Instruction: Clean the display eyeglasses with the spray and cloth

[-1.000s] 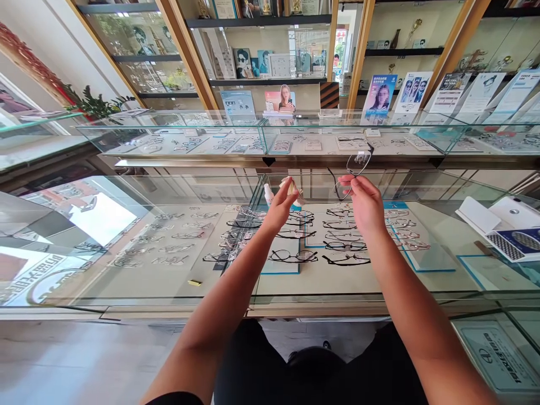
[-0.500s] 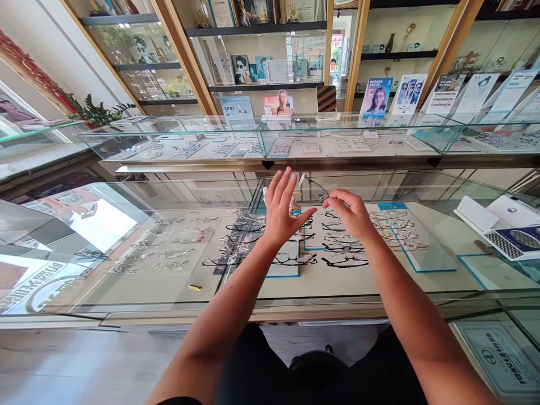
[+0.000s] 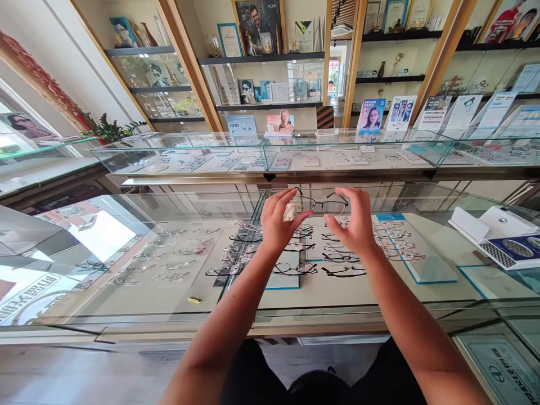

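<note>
A pair of thin dark-framed eyeglasses (image 3: 334, 207) is held up above the glass counter, temples unfolded and pointing away from me. My left hand (image 3: 278, 220) grips the left side between thumb and fingers, hiding part of that lens. On the right rim and hinge, the thumb and fingers of my right hand (image 3: 355, 220) hold the other side. Behind my left hand shows a whitish crumpled thing (image 3: 291, 211), which I cannot make out. Below, several dark-framed glasses (image 3: 343, 257) lie in rows inside the case.
The glass counter (image 3: 177, 306) spans the width before me. Clear frames (image 3: 172, 263) lie at its left, pinkish ones (image 3: 405, 242) at the right. An open white box (image 3: 502, 230) stands far right. Across stands a second glass case (image 3: 202, 147) with advertising cards on top.
My left hand has closed on the eyeglasses after being spread apart from them. The eyeglasses have opened out and turned level between both hands. The view has tilted up slightly.
</note>
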The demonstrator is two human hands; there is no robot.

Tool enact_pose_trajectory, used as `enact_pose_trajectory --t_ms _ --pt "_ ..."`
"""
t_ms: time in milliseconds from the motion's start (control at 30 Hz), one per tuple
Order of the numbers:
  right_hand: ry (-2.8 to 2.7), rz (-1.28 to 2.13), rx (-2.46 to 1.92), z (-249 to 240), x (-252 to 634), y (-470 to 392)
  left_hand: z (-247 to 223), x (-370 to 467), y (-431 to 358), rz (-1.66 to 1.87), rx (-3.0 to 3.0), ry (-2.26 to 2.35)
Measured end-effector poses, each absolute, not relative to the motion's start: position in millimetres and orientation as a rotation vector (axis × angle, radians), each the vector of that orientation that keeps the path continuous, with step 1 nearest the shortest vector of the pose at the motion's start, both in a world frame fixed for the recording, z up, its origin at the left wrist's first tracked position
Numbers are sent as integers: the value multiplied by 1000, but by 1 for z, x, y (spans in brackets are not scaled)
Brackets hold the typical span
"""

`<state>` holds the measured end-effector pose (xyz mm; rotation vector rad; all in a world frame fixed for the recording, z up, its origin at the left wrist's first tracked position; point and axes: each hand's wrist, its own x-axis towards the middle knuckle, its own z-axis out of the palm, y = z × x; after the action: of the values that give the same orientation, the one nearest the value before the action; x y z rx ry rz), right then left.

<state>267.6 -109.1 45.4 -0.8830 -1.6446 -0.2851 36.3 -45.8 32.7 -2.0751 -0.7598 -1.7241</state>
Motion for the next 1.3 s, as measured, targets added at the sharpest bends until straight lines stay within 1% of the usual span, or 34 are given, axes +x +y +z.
enact_pose_trajectory --t_ms 133,300,433,567,667,967,1300 --pt "-1516 -385 -889 70 267 -109 73 41 -50 -1789 -1971 -791" --pt "-1465 -529 -787 137 262 -115 142 49 -63 -1943 -1809 -645" --pt "-1457 -606 -734 175 256 -128 173 53 -76 -2034 -1717 -581" --pt "-1430 -643 -691 180 251 -134 175 53 -79 -2107 -1695 -557" --pt "-1430 -654 -706 174 251 -135 170 51 -78 -2073 -1736 -585" --pt "-1434 -541 -804 172 250 -142 166 50 -83 -2080 -1789 -627" --pt "-1457 -519 -857 172 251 -145 169 53 -86 -2065 -1776 -663"
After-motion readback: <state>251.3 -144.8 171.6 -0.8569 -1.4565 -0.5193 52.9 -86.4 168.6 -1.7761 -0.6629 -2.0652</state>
